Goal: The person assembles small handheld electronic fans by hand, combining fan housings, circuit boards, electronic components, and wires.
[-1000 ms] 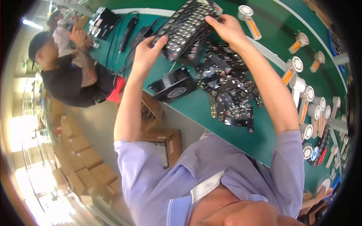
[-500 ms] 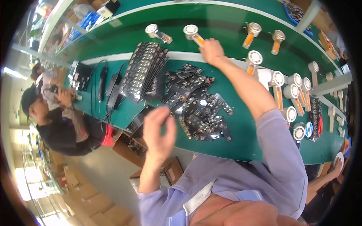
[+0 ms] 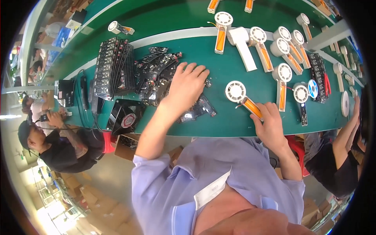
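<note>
My right hand (image 3: 271, 124) grips the handle of an opened handheld fan (image 3: 235, 92) close to the table's front edge. The fan has a round white slotted head, and an orange strip shows in its handle. Over a loose pile of black circuit boards (image 3: 158, 70) lies my left hand (image 3: 187, 84), palm down with its fingers stretched out. It touches the boards at the pile's right side; what is under the palm is hidden.
Stacked board panels (image 3: 107, 70) stand left of the pile, beside a black square cooling fan (image 3: 126, 117) and a corded screwdriver (image 3: 83, 90). More handheld fans (image 3: 282, 74) lie to the right, near a solder spool (image 3: 312, 89). Co-workers sit at both sides.
My right hand has brought the handheld fan from the far ledge to the table's near side. My left hand has moved from the near edge onto the board pile. The view has shifted.
</note>
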Demonstrator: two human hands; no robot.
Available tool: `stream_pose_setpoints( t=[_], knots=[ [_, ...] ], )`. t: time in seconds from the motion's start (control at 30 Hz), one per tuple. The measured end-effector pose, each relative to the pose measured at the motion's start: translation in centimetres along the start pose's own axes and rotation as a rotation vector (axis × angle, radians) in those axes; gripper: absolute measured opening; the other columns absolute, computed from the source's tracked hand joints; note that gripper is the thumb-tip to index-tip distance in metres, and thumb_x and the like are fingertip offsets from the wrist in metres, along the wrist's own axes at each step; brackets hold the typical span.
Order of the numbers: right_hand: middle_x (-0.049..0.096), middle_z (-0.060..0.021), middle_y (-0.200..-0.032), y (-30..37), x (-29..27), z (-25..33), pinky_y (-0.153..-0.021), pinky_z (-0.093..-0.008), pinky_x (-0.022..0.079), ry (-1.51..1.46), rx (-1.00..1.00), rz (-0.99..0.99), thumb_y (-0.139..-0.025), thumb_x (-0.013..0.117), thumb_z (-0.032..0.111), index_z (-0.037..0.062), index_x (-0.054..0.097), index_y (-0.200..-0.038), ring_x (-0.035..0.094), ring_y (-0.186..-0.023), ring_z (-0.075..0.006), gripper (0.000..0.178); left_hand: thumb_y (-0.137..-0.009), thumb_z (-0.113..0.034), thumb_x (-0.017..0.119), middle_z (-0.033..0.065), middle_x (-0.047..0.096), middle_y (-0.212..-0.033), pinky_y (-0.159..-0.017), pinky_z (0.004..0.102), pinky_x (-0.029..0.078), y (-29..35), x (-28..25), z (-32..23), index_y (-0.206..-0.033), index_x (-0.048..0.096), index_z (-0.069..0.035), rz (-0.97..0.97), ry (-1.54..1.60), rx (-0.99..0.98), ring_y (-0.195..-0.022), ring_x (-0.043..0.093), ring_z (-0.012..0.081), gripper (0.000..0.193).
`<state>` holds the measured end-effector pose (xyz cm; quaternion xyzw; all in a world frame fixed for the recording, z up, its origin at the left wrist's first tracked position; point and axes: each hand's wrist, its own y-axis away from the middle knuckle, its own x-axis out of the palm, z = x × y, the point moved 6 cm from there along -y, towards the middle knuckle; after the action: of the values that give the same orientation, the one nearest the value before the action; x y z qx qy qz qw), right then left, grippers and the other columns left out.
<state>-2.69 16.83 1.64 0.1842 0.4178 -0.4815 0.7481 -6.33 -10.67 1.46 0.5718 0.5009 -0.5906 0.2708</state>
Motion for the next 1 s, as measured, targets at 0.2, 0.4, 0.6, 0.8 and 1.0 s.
stream_pose_setpoints(
  t=[0.2, 0.4, 0.6, 0.8, 1.0],
  knots=[
    [0.063, -0.0195, -0.11, -1.3, 0.7, -1.3, -0.088, -0.0462, 0.05, 0.057, -0.086, -0.066, -0.087, 0.079, 0.005, -0.0052, 0.064, -0.129, 0.059, -0.1, -0.0391, 0.045, -0.092, -0.013, 0.073, 0.0063, 0.073, -0.11, -0.113, 0.0494, 0.043, -1.8, 1.0, 0.0, -0.111, 0.073, -0.009, 0.227, 0.108, 0.119, -0.109, 0.067, 0.0303, 0.019],
    [0.068, -0.0179, -0.124, -2.1, -4.2, 3.2, -0.091, -0.0384, 0.058, -0.193, -0.27, -0.362, -0.09, 0.08, 0.001, 0.001, 0.062, -0.14, 0.069, -0.108, -0.0318, 0.053, -0.088, -0.002, 0.083, 0.01, 0.076, -0.101, -0.078, 0.0329, 0.059, -2.8, -4.9, -4.0, -0.1, 0.078, -0.001, -0.221, 0.825, -0.095, -0.096, 0.073, 0.0216, 0.013],
    [0.072, -0.0073, -0.107, -4.4, -1.1, -0.2, -0.081, -0.0284, 0.058, -1.027, 0.082, -0.022, -0.092, 0.08, -0.005, -0.0006, 0.063, -0.135, 0.07, -0.097, -0.0154, 0.046, -0.094, 0.0, 0.078, 0.0105, 0.073, -0.109, -0.082, 0.0299, 0.058, -3.4, -0.9, -7.5, -0.121, 0.071, 0.001, 0.151, 1.574, -0.518, -0.102, 0.071, 0.018, 0.028],
    [0.07, -0.0139, -0.105, 4.0, 0.9, -3.0, -0.085, -0.0341, 0.055, -0.494, 0.387, 0.132, -0.09, 0.076, -0.001, 0.0014, 0.065, -0.107, 0.07, -0.097, -0.025, 0.021, -0.078, -0.006, 0.084, 0.0037, 0.07, -0.105, -0.088, 0.0372, 0.048, 1.6, -2.7, -7.8, -0.116, 0.075, -0.011, -0.18, 0.238, 0.105, -0.096, 0.067, 0.0217, 0.039],
    [0.064, -0.0146, -0.122, 3.2, -0.6, 1.6, -0.091, -0.0462, 0.052, 0.174, -0.089, -0.156, -0.077, 0.081, 0.002, 0.0024, 0.069, -0.121, 0.06, -0.112, -0.0347, 0.046, -0.087, -0.015, 0.076, -0.0009, 0.067, -0.107, -0.09, 0.0367, 0.046, 1.5, 1.0, -8.9, -0.12, 0.076, -0.014, -0.168, 0.115, 0.258, -0.098, 0.065, 0.0194, 0.033]
  ],
)
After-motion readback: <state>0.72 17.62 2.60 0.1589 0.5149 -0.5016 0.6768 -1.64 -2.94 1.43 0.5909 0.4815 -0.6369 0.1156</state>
